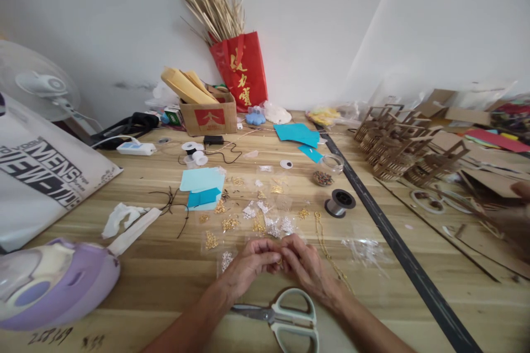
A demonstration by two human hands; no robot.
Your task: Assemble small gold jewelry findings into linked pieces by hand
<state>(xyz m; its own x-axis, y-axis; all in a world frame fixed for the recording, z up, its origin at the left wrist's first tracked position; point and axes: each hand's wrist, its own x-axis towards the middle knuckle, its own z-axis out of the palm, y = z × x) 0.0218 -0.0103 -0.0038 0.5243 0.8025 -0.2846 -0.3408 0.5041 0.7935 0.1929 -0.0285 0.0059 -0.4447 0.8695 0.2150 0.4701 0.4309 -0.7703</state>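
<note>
My left hand [260, 256] and my right hand [301, 262] meet low in the middle of the view, fingertips pinched together. Between them shows a tiny gold-coloured piece [280, 261], mostly covered by the fingers; its kind is unclear. Beside my right hand lies a gold chain [318, 231], running down past the wrist. Scissors with pale handles [293, 321] rest on the table between my forearms. Beyond my fingers are small heaps of gold findings [231, 223] and clear or silvery beads [286, 225], some on little plastic bags.
A spool of wire [340, 203] and a dish of mixed beads [323, 178] stand to the right, before a dark strip [397, 248]. Small wooden baskets [397, 149] cluster beyond it. Blue sheets [202, 187] lie left of centre. A purple-and-white appliance [62, 281] sits at the left front; at far right, another person's hand [519, 204].
</note>
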